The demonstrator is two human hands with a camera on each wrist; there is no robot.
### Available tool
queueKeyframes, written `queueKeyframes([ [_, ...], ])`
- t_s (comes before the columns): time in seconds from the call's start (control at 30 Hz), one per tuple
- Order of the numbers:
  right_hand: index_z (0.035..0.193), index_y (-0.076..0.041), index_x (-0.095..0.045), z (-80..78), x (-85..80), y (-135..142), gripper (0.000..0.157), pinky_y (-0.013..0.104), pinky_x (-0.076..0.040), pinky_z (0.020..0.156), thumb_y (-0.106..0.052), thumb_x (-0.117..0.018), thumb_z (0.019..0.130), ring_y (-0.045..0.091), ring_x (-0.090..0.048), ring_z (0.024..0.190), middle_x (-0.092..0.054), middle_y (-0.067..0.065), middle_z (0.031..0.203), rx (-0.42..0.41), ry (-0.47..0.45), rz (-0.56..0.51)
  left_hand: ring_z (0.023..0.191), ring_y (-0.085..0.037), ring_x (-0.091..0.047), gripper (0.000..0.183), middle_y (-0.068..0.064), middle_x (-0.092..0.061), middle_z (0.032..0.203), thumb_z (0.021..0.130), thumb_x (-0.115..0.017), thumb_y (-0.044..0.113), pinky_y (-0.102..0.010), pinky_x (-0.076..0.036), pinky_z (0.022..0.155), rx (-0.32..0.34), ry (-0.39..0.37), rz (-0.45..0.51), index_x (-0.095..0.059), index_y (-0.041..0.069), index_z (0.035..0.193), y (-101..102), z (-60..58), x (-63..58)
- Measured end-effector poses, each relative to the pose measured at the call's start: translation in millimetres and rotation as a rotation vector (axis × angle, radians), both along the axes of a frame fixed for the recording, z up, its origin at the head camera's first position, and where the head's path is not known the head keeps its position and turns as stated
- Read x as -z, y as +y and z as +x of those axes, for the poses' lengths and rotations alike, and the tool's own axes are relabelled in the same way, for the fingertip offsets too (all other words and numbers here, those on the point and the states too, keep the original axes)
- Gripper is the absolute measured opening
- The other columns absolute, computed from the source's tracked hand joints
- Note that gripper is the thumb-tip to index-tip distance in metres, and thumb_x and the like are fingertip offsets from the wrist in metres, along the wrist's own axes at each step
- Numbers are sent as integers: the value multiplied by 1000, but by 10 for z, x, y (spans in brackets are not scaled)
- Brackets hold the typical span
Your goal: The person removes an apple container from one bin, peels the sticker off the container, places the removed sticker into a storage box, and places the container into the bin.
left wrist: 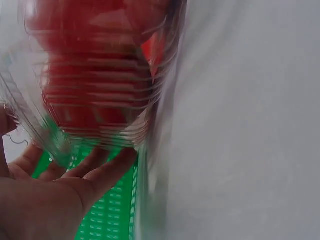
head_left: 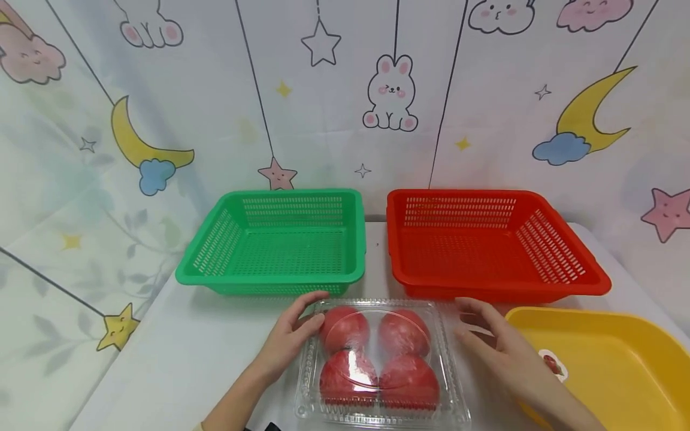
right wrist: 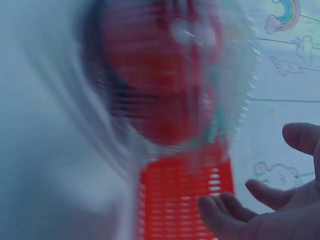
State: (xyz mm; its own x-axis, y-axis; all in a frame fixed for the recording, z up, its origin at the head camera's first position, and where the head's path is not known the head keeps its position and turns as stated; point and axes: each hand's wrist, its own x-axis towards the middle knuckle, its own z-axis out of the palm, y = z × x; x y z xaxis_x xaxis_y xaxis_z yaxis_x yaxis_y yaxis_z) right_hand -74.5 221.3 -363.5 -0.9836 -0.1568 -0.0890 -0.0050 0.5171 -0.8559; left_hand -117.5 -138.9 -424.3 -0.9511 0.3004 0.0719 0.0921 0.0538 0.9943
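Observation:
A clear plastic clamshell box [head_left: 377,413] with several round red fruits in it lies lid-closed on the table, in the middle front of the head view. My left hand [head_left: 286,340] holds the box at its far left corner, thumb over the lid's edge. In the left wrist view, the fingers [left wrist: 107,170] of that hand reach round the ridged side. To the right of the box, my right hand [head_left: 498,347] hovers apart from it, fingers loosely bent with nothing between them. The right wrist view is blurred, with the box beyond the fingertips [right wrist: 212,210].
Behind the box stand a green basket [head_left: 269,280] on the left and a red basket [head_left: 501,288] on the right, both without contents. A yellow tray [head_left: 609,359] with a small sticker sits at the right front, beside my right forearm. A printed curtain [head_left: 345,137] hangs behind.

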Motion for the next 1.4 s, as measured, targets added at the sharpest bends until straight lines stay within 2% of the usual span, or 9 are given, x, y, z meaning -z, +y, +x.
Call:
queueKeyframes([
  [0.07, 149, -7, -38, 43, 123, -39, 59, 35, -52, 96, -28, -63, 101, 39, -51, 128, -48, 18, 145, 20, -7, -33, 135, -41, -46, 48, -13, -39, 156, 104, -57, 18, -44, -43, 107, -18, -5, -1, -46, 8, 149, 13, 26, 4],
  [0.23, 152, -1, -32, 108, 378, -120, 62, 18, -46, 91, -15, -62, 100, 43, -49, 129, -46, 23, 144, 31, -7, -142, 134, -42, -47, 53, -13, -33, 160, 104, -57, 20, -54, -38, 109, -95, -30, -19, -42, 10, 153, 3, 123, 1],
  [0.4, 157, -9, -27, 115, 504, -140, 63, 22, -46, 93, -18, -57, 103, 38, -43, 132, -41, 21, 148, 14, -129, -275, 137, -47, -40, 58, -17, -28, 162, 104, -56, 21, -58, -37, 108, -109, -61, -18, -35, 11, 157, -44, 271, -41],
  [0.5, 160, -14, -19, 105, 552, -116, 62, 28, -46, 95, -22, -49, 107, 35, -38, 135, -33, 22, 154, -33, -227, -385, 139, -49, -37, 61, -18, -23, 163, 104, -56, 19, -54, -39, 107, -83, -89, -5, -32, 12, 159, -82, 389, -56],
  [0.73, 163, -16, -3, 76, 680, -40, 65, 39, -45, 101, -24, -40, 109, 37, -32, 137, -15, 28, 159, -143, -318, -550, 141, -48, -32, 67, -18, -10, 167, 104, -53, 13, -24, -41, 101, 34, -115, 59, -20, 12, 162, -153, 500, 31],
  [1.03, 162, -11, 4, 105, 714, -52, 69, 44, -42, 105, -29, -38, 110, 46, -18, 139, 4, 27, 162, -181, -466, -580, 147, -49, -11, 70, -22, 3, 166, 104, -47, 15, -25, -37, 104, 157, -125, 138, -10, 11, 163, -197, 513, 159],
  [1.17, 161, -18, 10, 124, 722, -36, 70, 47, -43, 106, -30, -36, 110, 41, -26, 138, 11, 26, 161, -197, -513, -645, 150, -36, -7, 71, -20, 2, 166, 104, -48, 12, -24, -31, 107, 193, -89, 156, -9, 11, 163, -199, 505, 194],
  [1.33, 160, -22, 16, 126, 705, -24, 69, 42, -43, 106, -25, -33, 111, 25, -36, 135, 15, 25, 161, -266, -496, -726, 147, -5, -15, 70, -17, -1, 167, 105, -49, 13, -20, -23, 109, 196, -67, 164, -11, 12, 163, -203, 479, 201],
  [1.4, 159, -26, 17, 132, 677, -26, 71, 43, -42, 106, -24, -35, 111, 25, -36, 135, 16, 24, 161, -279, -499, -741, 147, -5, -14, 69, -17, 0, 167, 105, -49, 14, -19, -23, 109, 204, -73, 167, -11, 14, 163, -196, 464, 194],
])
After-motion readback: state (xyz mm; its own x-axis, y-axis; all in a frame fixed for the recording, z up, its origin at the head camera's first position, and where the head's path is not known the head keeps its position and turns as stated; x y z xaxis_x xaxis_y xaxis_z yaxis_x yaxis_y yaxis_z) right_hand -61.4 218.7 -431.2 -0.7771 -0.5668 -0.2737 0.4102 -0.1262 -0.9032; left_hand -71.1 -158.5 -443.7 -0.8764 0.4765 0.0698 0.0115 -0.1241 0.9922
